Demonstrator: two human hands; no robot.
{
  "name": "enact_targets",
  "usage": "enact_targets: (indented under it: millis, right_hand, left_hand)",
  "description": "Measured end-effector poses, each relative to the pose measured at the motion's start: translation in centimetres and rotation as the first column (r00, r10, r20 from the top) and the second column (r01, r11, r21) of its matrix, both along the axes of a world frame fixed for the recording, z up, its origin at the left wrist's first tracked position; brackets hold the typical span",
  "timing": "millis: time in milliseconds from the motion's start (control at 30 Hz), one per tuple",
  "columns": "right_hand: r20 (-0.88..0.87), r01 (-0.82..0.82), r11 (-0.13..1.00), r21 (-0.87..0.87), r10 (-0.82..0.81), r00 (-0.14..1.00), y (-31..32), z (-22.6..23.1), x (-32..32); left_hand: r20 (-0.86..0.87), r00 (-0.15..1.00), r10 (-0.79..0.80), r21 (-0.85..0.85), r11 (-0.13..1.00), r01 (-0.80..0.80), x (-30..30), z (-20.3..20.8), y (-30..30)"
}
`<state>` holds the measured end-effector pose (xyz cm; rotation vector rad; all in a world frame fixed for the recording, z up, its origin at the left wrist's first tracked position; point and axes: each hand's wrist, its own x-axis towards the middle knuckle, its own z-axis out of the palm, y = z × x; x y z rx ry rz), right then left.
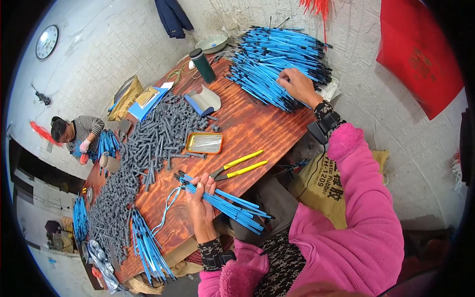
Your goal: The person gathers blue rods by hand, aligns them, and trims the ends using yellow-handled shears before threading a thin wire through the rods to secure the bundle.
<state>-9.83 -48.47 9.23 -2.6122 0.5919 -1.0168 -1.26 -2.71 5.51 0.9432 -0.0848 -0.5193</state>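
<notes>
My left hand (200, 204) is closed around a small bundle of thin blue rods with black ends (231, 208), held slantwise above the near table edge. Against the far wall, my right hand (300, 88) rests at the front of a large heap of similar blue rods (274, 52). Its fingers are curled and pinched; whatever may be between them is hidden. Beside my left hand lie cutting pliers with yellow handles (242, 163). A light blue cord (170, 203) trails on the table next to that hand.
Grey plastic tubes (143, 143) pile along the wooden table (252, 126). A tin of thin metal pins (205, 143), a green flask (203, 67) and a bowl (213, 44) stand there too. Bundled blue rods (147, 247) hang over the near edge. A co-worker (81, 131) sits at far left.
</notes>
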Motion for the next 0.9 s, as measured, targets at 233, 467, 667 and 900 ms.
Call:
enact_targets:
  millis: [233,467,667,900]
  right_hand:
    - [-0.031,0.102,0.991,-0.082,-0.105,0.994,-1.6,0.6,2.1]
    - [-0.176,0.170,0.985,0.035,-0.162,0.971,-2.0,2.0,2.4]
    - [0.054,0.070,0.985,0.159,-0.080,0.995,-0.6,2.2,1.3]
    - [0.015,-0.040,0.980,0.193,0.038,0.999,4.0,2.7,0.3]
  left_hand:
    - [0.035,0.999,0.010,0.008,1.000,-0.010,-0.9,0.4,-0.3]
    - [0.087,0.996,0.028,-0.001,1.000,-0.028,-1.0,0.8,-0.4]
    - [0.049,0.998,0.038,-0.016,0.999,-0.038,-0.9,0.8,0.1]
    - [0.018,0.999,0.042,-0.017,0.999,-0.041,-1.0,0.3,0.4]
